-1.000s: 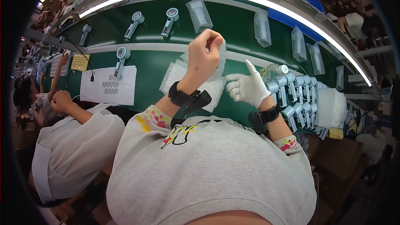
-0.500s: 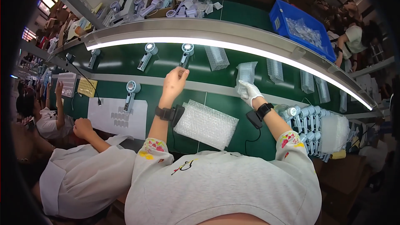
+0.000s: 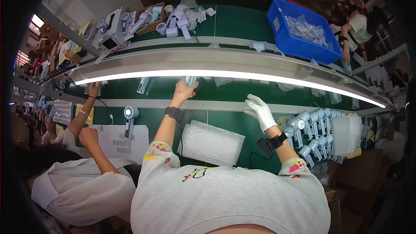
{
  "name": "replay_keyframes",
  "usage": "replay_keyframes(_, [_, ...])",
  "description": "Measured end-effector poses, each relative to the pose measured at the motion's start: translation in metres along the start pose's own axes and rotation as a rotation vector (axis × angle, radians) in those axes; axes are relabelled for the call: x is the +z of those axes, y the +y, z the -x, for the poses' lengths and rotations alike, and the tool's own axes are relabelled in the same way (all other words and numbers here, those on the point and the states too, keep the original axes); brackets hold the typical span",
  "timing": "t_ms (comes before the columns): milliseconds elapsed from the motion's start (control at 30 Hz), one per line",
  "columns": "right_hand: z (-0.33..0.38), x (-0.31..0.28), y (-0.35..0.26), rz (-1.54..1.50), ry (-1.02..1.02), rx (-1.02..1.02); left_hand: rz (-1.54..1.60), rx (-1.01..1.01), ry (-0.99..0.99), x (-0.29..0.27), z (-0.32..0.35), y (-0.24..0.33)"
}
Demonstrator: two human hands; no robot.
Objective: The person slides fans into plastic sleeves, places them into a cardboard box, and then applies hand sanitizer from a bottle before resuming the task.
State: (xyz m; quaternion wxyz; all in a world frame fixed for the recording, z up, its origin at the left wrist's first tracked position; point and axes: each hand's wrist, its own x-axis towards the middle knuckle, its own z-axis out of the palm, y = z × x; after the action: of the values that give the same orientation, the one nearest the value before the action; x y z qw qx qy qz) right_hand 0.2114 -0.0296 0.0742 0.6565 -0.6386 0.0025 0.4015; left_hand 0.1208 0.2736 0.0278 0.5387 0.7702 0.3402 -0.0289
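Observation:
My left hand [image 3: 183,92] is closed around the handle of a light blue handheld fan [image 3: 190,79], whose upper part is hidden behind the lamp bar. In a white glove, my right hand [image 3: 261,112] hovers over the green bench with fingers apart and nothing in them. A flat stack of bubble wrap bags [image 3: 212,143] lies between my forearms. Just right of the gloved hand stand several light blue handheld fans [image 3: 318,123] in rows. Another handheld fan [image 3: 129,119] rests on the white paper sheet [image 3: 141,136] to the left.
A bright lamp bar [image 3: 229,75] crosses in front of me. Behind it several bubble-wrapped packages [image 3: 284,87] lie on the green surface. A blue bin [image 3: 281,32] of small clear bags sits on the shelf above. At my left, a co-worker's arm [image 3: 82,115] reaches forward.
My right hand has let go of the bubble-wrapped package and drawn back toward me. My left hand has taken hold of the fan. The view has tilted, so the lamp bar appears lower.

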Motion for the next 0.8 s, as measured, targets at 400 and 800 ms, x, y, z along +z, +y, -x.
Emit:
replay_keyframes(400, [0.106, 0.102, -0.083, 1.559, 0.244, -1.275, -0.152, 0.653, 0.338, 0.085, 0.217, 0.067])
replay_keyframes(800, [0.141, 0.090, -0.049, -0.025, 0.246, -0.889, -0.242, 0.762, 0.634, 0.116, 0.260, 0.098])
